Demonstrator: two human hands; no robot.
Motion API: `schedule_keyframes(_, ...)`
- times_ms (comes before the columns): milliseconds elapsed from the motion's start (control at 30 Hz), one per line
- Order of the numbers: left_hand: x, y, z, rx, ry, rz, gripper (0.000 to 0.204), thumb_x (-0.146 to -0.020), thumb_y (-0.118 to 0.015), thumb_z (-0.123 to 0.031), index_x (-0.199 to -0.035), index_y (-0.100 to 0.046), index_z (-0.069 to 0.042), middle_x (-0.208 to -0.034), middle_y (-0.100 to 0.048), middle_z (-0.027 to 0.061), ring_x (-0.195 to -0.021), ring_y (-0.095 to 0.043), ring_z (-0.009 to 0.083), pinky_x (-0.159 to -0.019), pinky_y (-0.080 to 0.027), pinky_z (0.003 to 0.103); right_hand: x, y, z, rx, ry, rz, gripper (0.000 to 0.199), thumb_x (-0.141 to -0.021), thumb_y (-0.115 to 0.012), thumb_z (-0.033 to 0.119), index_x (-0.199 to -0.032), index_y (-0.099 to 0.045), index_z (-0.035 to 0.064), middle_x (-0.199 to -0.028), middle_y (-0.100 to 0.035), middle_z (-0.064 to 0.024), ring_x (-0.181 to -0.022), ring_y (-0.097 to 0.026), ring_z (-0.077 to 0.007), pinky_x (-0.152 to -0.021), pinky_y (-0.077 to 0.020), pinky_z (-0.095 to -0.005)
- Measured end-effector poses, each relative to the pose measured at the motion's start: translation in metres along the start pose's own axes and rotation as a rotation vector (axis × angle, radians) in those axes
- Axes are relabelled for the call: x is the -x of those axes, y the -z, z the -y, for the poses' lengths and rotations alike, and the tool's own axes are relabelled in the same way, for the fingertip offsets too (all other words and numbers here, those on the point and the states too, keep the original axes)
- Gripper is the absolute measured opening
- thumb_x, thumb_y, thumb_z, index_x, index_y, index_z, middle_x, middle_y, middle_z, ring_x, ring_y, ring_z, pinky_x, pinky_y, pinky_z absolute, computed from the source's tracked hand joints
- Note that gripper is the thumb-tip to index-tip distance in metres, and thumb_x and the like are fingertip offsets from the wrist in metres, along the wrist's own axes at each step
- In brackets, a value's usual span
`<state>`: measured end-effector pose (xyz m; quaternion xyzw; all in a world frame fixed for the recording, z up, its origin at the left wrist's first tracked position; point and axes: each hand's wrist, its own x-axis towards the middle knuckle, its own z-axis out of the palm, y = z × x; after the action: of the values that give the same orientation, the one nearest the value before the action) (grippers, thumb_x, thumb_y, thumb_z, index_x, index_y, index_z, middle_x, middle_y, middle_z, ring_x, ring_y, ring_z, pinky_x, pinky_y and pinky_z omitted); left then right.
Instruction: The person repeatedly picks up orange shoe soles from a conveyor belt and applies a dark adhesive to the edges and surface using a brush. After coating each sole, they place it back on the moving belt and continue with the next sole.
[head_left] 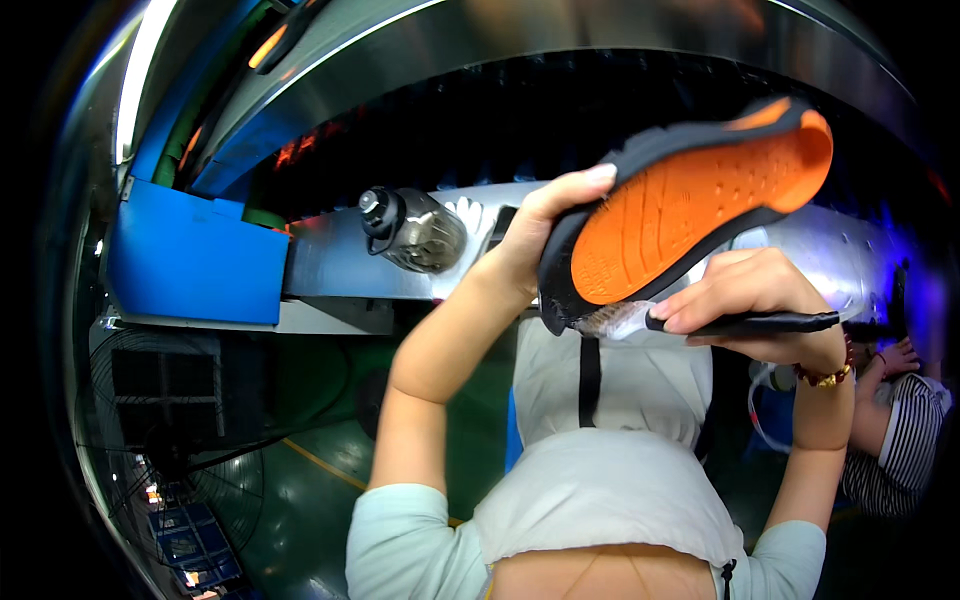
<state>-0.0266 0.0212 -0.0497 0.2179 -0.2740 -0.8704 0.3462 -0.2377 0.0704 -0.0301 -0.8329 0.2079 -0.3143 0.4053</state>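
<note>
Head view: the left hand [535, 225] grips the orange-black sole [690, 210] by its left end, probably for steadiness. The right hand [755, 285] grips the brush [745, 324] at the sole's near edge.

Bottle [425, 232] on metal ledge [335, 255]; fan [172, 455] near blue box [198, 255].

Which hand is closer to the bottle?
Left. The left hand, gripping the orange-and-black sole, is just right of the bottle; the right hand, holding a brush, is farther right.
</note>
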Motion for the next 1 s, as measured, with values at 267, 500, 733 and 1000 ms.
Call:
schedule_keyframes(267,0.008,0.018,0.020,-0.153,0.289,-0.050,0.039,-0.082,-0.051,-0.026,-0.106,-0.048,0.005,-0.094,-0.058,0.0179,-0.077,-0.061,0.0190,-0.067,-0.052,0.028,0.022,-0.006,-0.017,-0.041,-0.089,0.165,0.011,-0.068,-0.064,0.001,-0.079,-0.062,-0.0003,-0.082,-0.064,-0.0125,-0.079,-0.063,-0.0247,-0.069,-0.0501,-0.0308)
schedule_keyframes(500,0.017,0.022,0.025,-0.101,0.338,-0.107,0.041,-0.081,-0.052,-0.025,-0.108,-0.047,0.006,-0.096,-0.057,0.0188,-0.077,-0.061,0.0202,-0.066,-0.053,0.027,0.037,0.005,-0.023,0.028,-0.178,0.150,0.011,-0.068,-0.061,0.001,-0.079,-0.060,0.0016,-0.083,-0.063,-0.0106,-0.078,-0.061,-0.0250,-0.069,-0.0479,-0.0302)
schedule_keyframes(733,0.024,0.050,0.033,0.077,0.249,-0.138,0.041,-0.078,-0.053,-0.021,-0.108,-0.048,0.007,-0.100,-0.057,0.0198,-0.083,-0.061,0.0214,-0.072,-0.051,0.029,0.045,0.017,-0.024,-0.007,-0.162,-0.065,0.015,-0.067,-0.064,-0.002,-0.082,-0.061,-0.0005,-0.085,-0.063,-0.0131,-0.083,-0.062,-0.0235,-0.074,-0.0486,-0.0303)
schedule_keyframes(1000,0.024,0.073,0.027,0.149,0.268,-0.214,0.052,-0.068,-0.057,-0.028,-0.111,-0.049,0.002,-0.107,-0.055,0.0180,-0.094,-0.055,0.0284,-0.084,-0.044,0.037,0.058,0.022,-0.033,-0.156,-0.350,-0.200,0.016,-0.068,-0.064,-0.004,-0.084,-0.062,0.0001,-0.088,-0.063,-0.0127,-0.085,-0.061,-0.0219,-0.076,-0.0480,-0.0304)
